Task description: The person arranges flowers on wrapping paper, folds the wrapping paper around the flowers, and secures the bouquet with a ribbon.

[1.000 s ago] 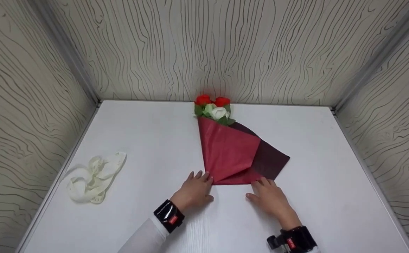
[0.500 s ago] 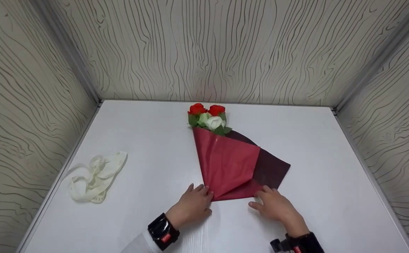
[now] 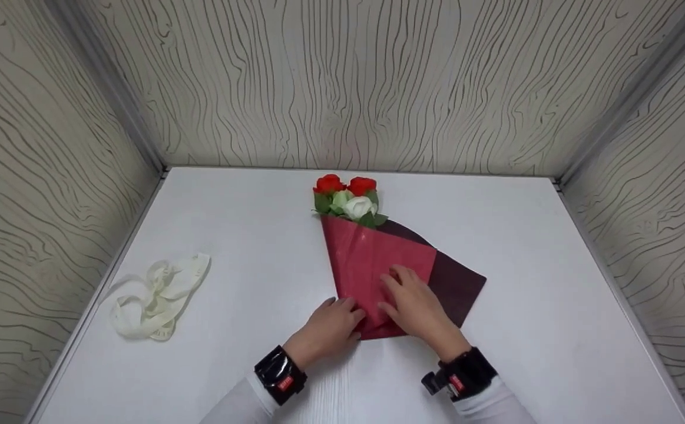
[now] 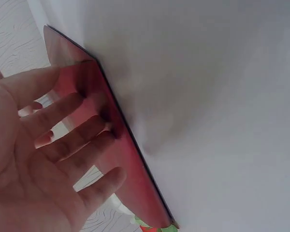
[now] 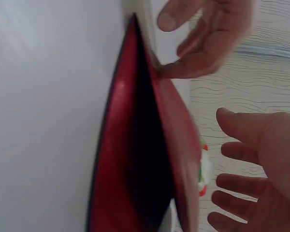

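Observation:
A bouquet of two red roses [image 3: 329, 183] and a white flower [image 3: 359, 207] with green leaves pokes out of red wrapping paper [image 3: 354, 253] on the table. The paper's left side is folded over the stems, which are hidden. My left hand [image 3: 324, 331] presses its fingertips on the lower left corner of the paper, fingers extended in the left wrist view. Over the folded layer is my right hand [image 3: 419, 306], its fingers spread and holding nothing. In the right wrist view, a dark gap shows between the paper's layers [image 5: 121, 159].
A tangled cream ribbon [image 3: 156, 300] lies on the left of the white table [image 3: 248, 235]. The paper's dark flap [image 3: 459, 285] stretches out to the right. Wood-grain patterned walls [image 3: 342, 82] enclose the table at the back and sides.
The wrapped bouquet has slid toward the person, both hands on its lower edge. My right hand has since left the lower right edge and moved left and up over the folded paper.

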The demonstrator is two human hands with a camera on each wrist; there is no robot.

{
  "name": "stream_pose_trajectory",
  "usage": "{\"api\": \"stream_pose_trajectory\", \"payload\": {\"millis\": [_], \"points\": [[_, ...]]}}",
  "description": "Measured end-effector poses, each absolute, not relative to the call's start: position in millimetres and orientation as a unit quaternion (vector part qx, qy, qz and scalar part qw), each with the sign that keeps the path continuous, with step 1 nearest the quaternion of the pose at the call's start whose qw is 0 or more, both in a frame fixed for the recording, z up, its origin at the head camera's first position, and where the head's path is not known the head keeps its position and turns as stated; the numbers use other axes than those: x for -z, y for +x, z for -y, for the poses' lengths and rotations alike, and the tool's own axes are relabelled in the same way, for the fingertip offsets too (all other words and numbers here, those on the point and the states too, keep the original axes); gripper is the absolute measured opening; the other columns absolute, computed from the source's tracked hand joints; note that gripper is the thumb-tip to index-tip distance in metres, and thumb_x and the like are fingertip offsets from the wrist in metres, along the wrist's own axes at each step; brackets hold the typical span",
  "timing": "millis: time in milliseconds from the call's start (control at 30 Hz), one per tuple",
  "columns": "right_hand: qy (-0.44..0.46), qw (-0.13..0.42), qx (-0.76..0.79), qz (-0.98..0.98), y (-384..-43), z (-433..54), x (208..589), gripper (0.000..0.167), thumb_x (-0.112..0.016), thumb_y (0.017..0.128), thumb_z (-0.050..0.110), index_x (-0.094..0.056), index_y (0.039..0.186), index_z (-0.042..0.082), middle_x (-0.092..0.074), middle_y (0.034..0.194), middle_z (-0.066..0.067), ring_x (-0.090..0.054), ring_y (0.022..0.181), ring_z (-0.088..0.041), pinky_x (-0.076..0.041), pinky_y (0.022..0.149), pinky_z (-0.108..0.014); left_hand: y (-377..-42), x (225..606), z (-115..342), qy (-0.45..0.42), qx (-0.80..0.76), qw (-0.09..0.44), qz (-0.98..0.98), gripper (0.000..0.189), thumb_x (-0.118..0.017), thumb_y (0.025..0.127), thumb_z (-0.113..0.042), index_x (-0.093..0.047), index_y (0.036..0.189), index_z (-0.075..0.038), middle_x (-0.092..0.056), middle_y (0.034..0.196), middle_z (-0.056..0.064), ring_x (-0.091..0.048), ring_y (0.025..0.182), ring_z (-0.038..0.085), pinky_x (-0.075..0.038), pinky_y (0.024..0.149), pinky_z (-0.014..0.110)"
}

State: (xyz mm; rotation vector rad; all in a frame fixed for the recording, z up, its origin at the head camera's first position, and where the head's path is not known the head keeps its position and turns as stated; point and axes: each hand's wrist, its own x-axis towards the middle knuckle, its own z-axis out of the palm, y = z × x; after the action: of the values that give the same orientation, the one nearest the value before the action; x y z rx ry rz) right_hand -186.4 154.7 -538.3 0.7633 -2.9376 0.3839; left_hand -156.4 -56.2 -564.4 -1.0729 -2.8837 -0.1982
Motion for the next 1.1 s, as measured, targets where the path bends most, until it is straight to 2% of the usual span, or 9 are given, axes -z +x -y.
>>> {"api": "stream_pose_trajectory", "payload": {"millis": [67,167,333,500,767,967,1100], "points": [[0.250,0.016,-0.108,0.962,-194.3,-150.9,545.2,0.060,-0.073,0.089,0.036,-0.052,0.139,0.010,-0.042,0.143,-0.020,-0.040,0.132,-0.038,-0.039,0.104,-0.051,-160.6,565.4,56.5,-0.347,0.068,0.030,0.935,0.027,-0.074,0.088,-0.027,-0.068,0.110,-0.013,-0.059,0.101,0.003,-0.061,0.097,0.019,-0.049,0.090,0.041],[0.241,-0.009,-0.103,0.965,-201.4,-148.8,552.9,0.071,-0.073,0.088,0.040,-0.044,0.146,0.011,-0.036,0.148,-0.023,-0.035,0.136,-0.042,-0.036,0.105,-0.056,-167.4,566.2,57.6,-0.332,0.069,0.026,0.940,0.034,-0.074,0.088,-0.028,-0.067,0.117,-0.013,-0.059,0.109,0.004,-0.060,0.104,0.021,-0.048,0.093,0.043],[0.215,-0.060,-0.108,0.969,-203.0,-148.7,559.9,0.085,-0.077,0.084,0.043,-0.036,0.151,0.012,-0.036,0.146,-0.026,-0.037,0.132,-0.047,-0.040,0.099,-0.060,-178.7,565.8,62.2,-0.290,0.057,0.000,0.955,0.050,-0.071,0.090,-0.034,-0.059,0.132,-0.011,-0.055,0.132,0.008,-0.052,0.125,0.025,-0.044,0.099,0.050],[0.194,-0.090,-0.086,0.973,-201.1,-148.2,563.4,0.085,-0.075,0.083,0.049,-0.040,0.150,0.010,-0.039,0.144,-0.025,-0.039,0.131,-0.046,-0.042,0.096,-0.063,-191.7,565.5,68.7,-0.257,0.048,-0.029,0.965,0.066,-0.066,0.092,-0.043,-0.048,0.144,-0.006,-0.046,0.148,0.010,-0.042,0.136,0.025,-0.040,0.103,0.053],[0.180,-0.095,-0.069,0.977,-199.2,-146.5,562.1,0.087,-0.077,0.079,0.053,-0.044,0.147,0.011,-0.043,0.142,-0.024,-0.043,0.128,-0.043,-0.039,0.096,-0.065,-208.6,569.0,74.4,-0.230,0.062,-0.057,0.969,0.080,-0.061,0.093,-0.052,-0.036,0.150,-0.003,-0.035,0.155,0.012,-0.033,0.142,0.028,-0.029,0.110,0.054],[0.187,-0.100,-0.054,0.976,-197.0,-146.6,560.0,0.087,-0.078,0.077,0.053,-0.042,0.149,0.019,-0.044,0.139,-0.024,-0.043,0.127,-0.044,-0.040,0.096,-0.064,-206.4,570.7,71.9,-0.230,0.071,-0.069,0.968,0.081,-0.063,0.091,-0.052,-0.038,0.149,-0.002,-0.038,0.153,0.013,-0.034,0.141,0.029,-0.025,0.112,0.054],[0.197,-0.102,-0.031,0.974,-194.3,-145.6,557.9,0.087,-0.079,0.076,0.054,-0.042,0.150,0.025,-0.045,0.133,-0.023,-0.046,0.122,-0.043,-0.041,0.094,-0.062,-203.1,569.6,70.3,-0.229,0.078,-0.064,0.968,0.081,-0.067,0.089,-0.050,-0.041,0.148,-0.002,-0.041,0.151,0.013,-0.038,0.138,0.030,-0.026,0.112,0.053]]}}
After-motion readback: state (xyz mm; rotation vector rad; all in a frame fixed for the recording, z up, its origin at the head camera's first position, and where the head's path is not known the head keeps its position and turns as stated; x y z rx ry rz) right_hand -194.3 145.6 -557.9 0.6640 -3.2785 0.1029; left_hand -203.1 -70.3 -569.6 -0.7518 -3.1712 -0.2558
